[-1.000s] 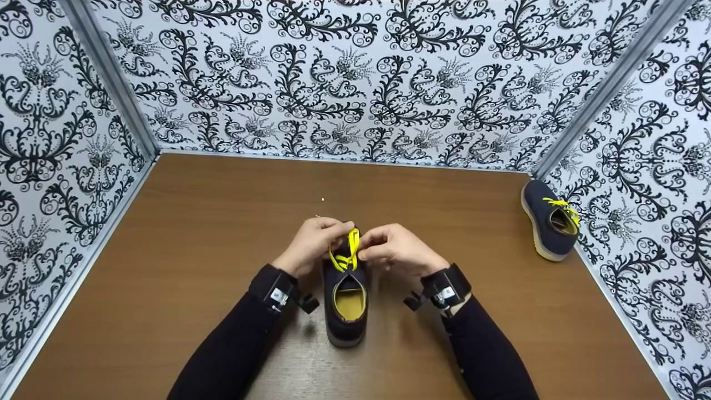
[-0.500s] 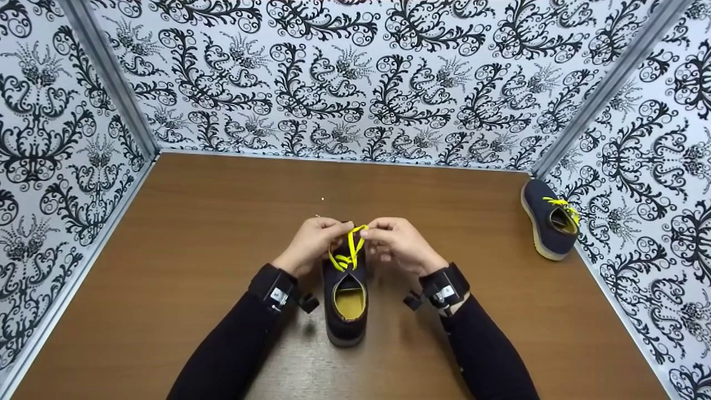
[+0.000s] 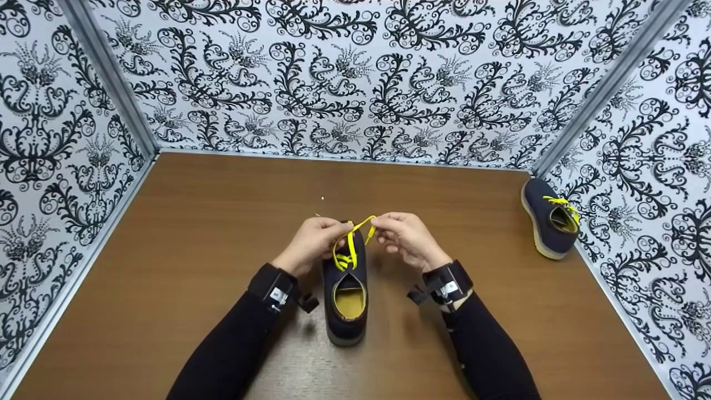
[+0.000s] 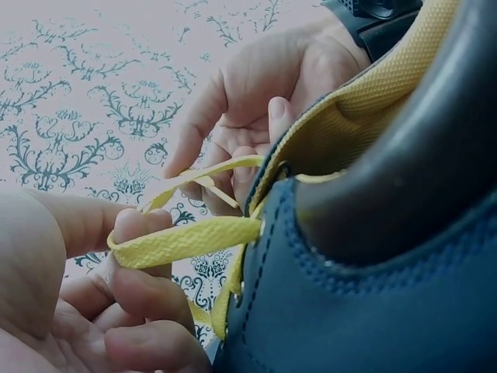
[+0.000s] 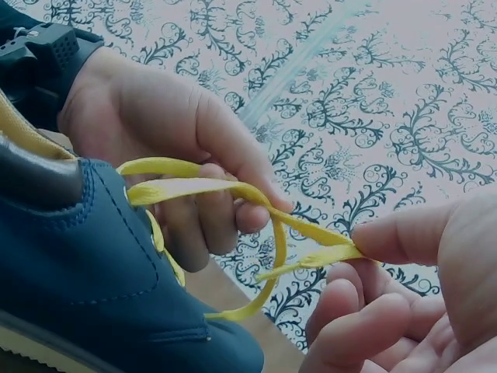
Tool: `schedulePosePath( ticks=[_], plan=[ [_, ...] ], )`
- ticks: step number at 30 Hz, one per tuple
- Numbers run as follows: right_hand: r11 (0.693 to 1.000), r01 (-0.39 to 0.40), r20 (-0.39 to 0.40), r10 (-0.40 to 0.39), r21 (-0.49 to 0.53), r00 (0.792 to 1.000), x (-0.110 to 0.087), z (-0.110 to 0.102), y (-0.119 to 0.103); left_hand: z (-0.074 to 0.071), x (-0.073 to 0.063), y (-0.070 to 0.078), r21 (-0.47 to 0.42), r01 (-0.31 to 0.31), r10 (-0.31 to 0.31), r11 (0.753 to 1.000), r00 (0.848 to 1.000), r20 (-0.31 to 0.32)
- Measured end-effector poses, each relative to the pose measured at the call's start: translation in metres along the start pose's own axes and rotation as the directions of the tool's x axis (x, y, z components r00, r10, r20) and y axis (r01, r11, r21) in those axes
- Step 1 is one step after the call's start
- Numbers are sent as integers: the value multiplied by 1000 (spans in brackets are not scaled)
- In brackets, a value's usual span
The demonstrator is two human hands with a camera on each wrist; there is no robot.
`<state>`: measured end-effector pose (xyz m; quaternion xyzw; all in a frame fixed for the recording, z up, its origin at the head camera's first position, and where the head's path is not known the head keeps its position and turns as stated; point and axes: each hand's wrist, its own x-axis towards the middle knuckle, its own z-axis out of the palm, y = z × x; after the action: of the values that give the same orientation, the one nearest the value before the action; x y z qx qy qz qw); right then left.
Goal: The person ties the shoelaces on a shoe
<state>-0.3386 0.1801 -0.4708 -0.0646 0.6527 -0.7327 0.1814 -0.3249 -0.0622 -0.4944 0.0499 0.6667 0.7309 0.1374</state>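
A dark navy shoe (image 3: 339, 329) with a yellow lining stands in the middle of the table, toe pointing away. Its yellow shoelace (image 3: 353, 256) rises from the eyelets. On the shoe's left side, my left hand (image 3: 311, 243) pinches the lace between thumb and curled fingers; the left wrist view shows the flat lace (image 4: 190, 239) bent over a fingertip. My right hand (image 3: 410, 238), right of the toe, pinches the lace near its end between thumb and forefinger. A short length of lace (image 5: 311, 229) stretches between both hands, and its tipped end hangs folded back.
A second navy shoe (image 3: 547, 222) with tied yellow laces leans by the right wall (image 3: 627, 200) at the back. Patterned panels enclose the brown tabletop (image 3: 233, 194) on the left, back and right. A tiny white speck (image 3: 323, 198) lies beyond the hands.
My right hand has taken hold of the lace and moved away to the right and slightly farther back, drawing the lace out from the left hand. The left hand and the shoe stay in place.
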Motion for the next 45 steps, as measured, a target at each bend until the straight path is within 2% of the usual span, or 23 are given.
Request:
schedulePosePath(
  ticks=[5,10,16,21,24,29,34,39,45],
  plan=[
    [999,-17,86,19,-32,996,-6,6,-5,2,0,0,23,0,1,1000,1000,-14],
    [999,16,151,-11,-34,988,-10,13,-8,3,1,-1,27,-11,12,1000,1000,-13],
    [999,40,117,-43,20,992,-11,16,-7,3,1,-2,2,-9,9,1000,1000,-9],
    [996,21,95,-29,86,995,-8,22,-5,1,0,-2,-9,-12,12,1000,1000,-14],
    [996,19,98,-28,85,995,-6,26,-3,-1,-2,-3,-3,-15,15,1000,1000,-21],
    [994,108,59,-106,-23,993,-6,27,0,0,0,-3,18,-40,40,999,999,-6],
    [974,184,47,-179,-135,983,-7,27,3,1,0,-3,20,-32,32,999,999,-9],
    [919,267,60,-261,-291,963,-10,29,5,3,0,-2,36,-40,40,999,999,-15],
    [863,319,57,-323,-392,945,-12,32,5,4,-1,0,38,-49,50,998,999,-20]
  ],
)
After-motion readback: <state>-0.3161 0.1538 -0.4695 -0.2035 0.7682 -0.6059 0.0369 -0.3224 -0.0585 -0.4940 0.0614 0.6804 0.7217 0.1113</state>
